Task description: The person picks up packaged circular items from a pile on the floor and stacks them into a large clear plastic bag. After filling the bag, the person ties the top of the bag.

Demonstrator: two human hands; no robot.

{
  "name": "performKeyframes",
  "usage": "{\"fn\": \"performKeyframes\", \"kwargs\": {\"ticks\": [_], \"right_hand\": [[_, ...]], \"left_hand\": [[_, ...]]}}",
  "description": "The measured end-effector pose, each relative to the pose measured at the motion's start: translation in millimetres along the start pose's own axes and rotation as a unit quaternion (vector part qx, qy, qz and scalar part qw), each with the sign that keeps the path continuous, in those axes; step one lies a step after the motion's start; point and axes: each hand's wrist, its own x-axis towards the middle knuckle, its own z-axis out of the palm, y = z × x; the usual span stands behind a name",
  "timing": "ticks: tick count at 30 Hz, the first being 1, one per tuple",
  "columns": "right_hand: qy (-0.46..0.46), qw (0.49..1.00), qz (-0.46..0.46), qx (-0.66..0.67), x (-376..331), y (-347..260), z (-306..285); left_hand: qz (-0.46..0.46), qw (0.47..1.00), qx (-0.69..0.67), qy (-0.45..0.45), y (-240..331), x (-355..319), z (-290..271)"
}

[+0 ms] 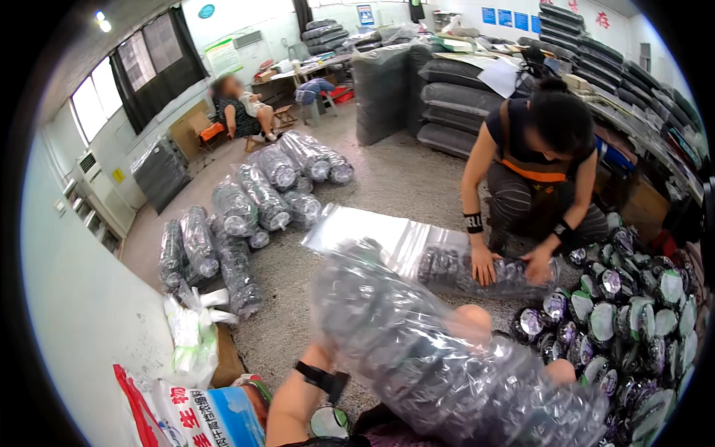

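Both hands clamp long bag (447, 365); axis runs near-right to far-left. L hand (322, 350) under, R hand (558, 371) nearer right end.

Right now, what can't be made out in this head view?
- Left hand: hidden behind the clear bag it holds; only the forearm and wrist strap show.
- Right hand: seen only through the blurred plastic, so its grip is unclear.
- Bag contents: dark round items, smeared by motion and glare.
- Co-worker's bag: what fills it is too small and shiny to tell.
- Sack at lower left: cut off by the bottom edge.
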Motion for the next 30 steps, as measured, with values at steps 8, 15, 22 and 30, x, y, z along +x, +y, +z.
{"fn": "performKeyframes", "kwargs": {"ticks": [8, 15, 22, 30], "right_hand": [[-0.106, 0.900, -0.412, 0.095, 189, -89, 156], [-0.099, 0.887, -0.413, -0.182, 209, 27, 126], [0.087, 0.946, -0.068, -0.305, 143, 154, 14], [0.260, 0.839, 0.131, -0.460, 73, 253, -14]], "left_hand": [[0.057, 0.975, 0.086, 0.198, 157, -126, -243], [-0.182, 0.904, 0.320, 0.219, -54, -121, -291], [-0.077, 0.660, 0.728, -0.170, -244, 49, -76], [-0.198, 0.755, 0.625, -0.010, -423, 171, -113]]}}
